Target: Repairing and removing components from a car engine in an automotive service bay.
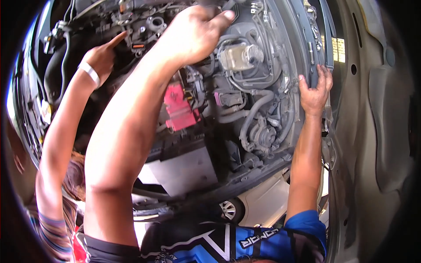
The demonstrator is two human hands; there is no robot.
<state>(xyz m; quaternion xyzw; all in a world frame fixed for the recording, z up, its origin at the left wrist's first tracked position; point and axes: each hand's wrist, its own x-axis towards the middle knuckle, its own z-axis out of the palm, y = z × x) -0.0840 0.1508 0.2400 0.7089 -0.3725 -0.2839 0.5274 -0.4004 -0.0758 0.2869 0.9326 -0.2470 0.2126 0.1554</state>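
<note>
Head view: left hand (195, 33) reaches deep into the crowded engine bay, fingers curled on a black hose (228, 5). Right hand (315, 90) grips the bay edge (313, 44). A co-worker's hand (103, 57) points nearby. A pink cover (177, 107) sits mid-bay.

A small orange rectangular label (138, 45) sits on a dark part near the top of the engine bay, just right of a pointing fingertip. At the bay's left rim, a white sticker with a yellow patch (45, 110) clings to the bodywork. No packages, signs or screens show.
</note>
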